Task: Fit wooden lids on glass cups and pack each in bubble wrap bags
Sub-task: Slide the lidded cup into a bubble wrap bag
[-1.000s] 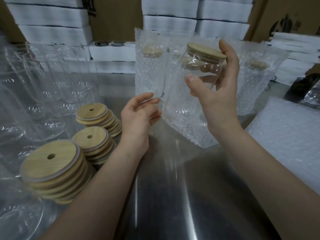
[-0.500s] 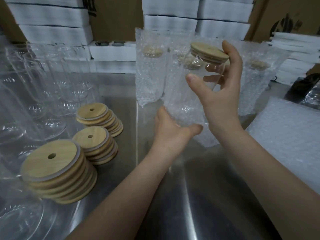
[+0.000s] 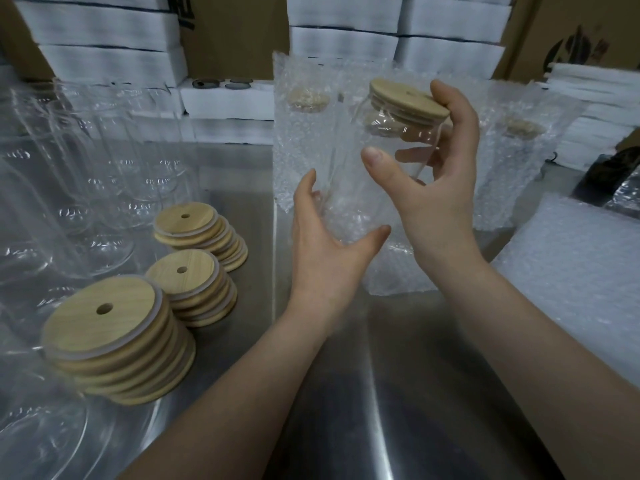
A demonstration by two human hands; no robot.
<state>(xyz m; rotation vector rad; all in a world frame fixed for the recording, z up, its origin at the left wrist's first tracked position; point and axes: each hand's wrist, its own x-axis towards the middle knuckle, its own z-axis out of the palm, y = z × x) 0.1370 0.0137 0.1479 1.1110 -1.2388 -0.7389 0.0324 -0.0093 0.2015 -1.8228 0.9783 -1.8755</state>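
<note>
Holding the lidded glass cup (image 3: 391,161) aloft at about one o'clock above the steel table (image 3: 346,393), the right hand (image 3: 433,188) wraps its smooth, breakable wall while the left hand (image 3: 329,247), fingers spread, cups its base, probably the safest grip.

Both bare arms reach forward and up, close together. The right hand (image 3: 438,188) is higher, with its thumb on the near side and its fingers (image 3: 457,112) curled round the far side, so it grips what it holds. The left hand (image 3: 325,244) is lower, palm turned up and in, thumb spread wide, cupped underneath.
</note>
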